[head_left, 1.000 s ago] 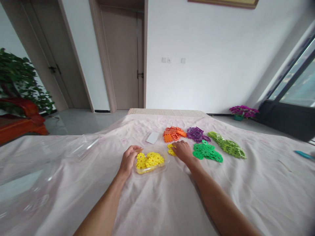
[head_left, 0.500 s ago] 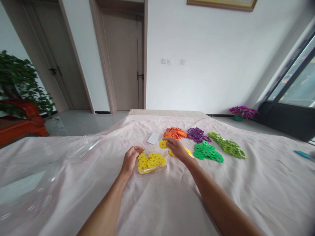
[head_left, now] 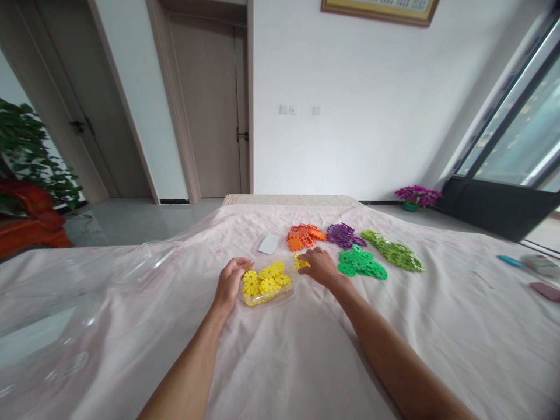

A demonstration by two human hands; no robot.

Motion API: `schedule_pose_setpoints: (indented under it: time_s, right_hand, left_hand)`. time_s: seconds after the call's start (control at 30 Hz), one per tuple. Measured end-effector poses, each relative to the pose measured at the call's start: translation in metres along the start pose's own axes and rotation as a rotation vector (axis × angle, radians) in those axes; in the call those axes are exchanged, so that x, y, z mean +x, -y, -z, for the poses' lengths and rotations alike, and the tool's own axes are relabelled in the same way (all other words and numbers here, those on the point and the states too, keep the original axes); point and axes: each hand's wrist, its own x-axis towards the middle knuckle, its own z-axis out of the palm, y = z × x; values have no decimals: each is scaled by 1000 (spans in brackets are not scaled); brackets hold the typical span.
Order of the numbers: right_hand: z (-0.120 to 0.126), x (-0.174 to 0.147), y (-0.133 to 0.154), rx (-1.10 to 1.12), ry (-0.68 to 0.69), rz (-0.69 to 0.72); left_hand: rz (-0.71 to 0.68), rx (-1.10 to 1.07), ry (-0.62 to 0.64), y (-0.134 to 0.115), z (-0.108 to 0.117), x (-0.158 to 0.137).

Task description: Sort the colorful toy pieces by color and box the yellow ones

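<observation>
A clear plastic box (head_left: 286,296) stands on the cloth in front of me, with yellow flower-shaped plastic pieces (head_left: 266,283) heaped in it. My left hand (head_left: 230,283) is closed on the box's left side near its far corner. To the right of the box, my right hand (head_left: 321,265) is low over the cloth, thumb and fingers around a yellow flower-shaped piece (head_left: 301,262). The palm hides whatever lies beneath it. Close beyond this hand are piles of orange pieces (head_left: 304,237), purple pieces (head_left: 343,235) and green pieces (head_left: 363,262).
Light green pieces (head_left: 396,254) lie in a long pile farther right. A clear lid with a white label (head_left: 269,244) is behind the box. More clear plastic containers (head_left: 39,332) spread over the left side. A blue object (head_left: 511,261) sits at the right on the pink cloth (head_left: 271,373).
My right hand has moved from the box's far right corner, where it held a yellow piece, to yellow pieces on the cloth. My left hand stays at the box. The view has turned slightly right.
</observation>
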Motion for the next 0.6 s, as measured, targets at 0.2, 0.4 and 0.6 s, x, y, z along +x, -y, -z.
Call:
schedule_pose_setpoints:
  time_s: [0.2, 0.4, 0.6]
  right_hand:
    - [6, 0, 14, -21, -37, 7]
    - [-2, -8, 14, 68, -94, -8]
    - [-5, -12, 20, 454, -322, -106]
  left_hand:
    - [0, -12, 19, 2, 2, 1]
    - [-4, 10, 32, 6, 4, 1]
    - [-13, 16, 13, 9, 5, 4]
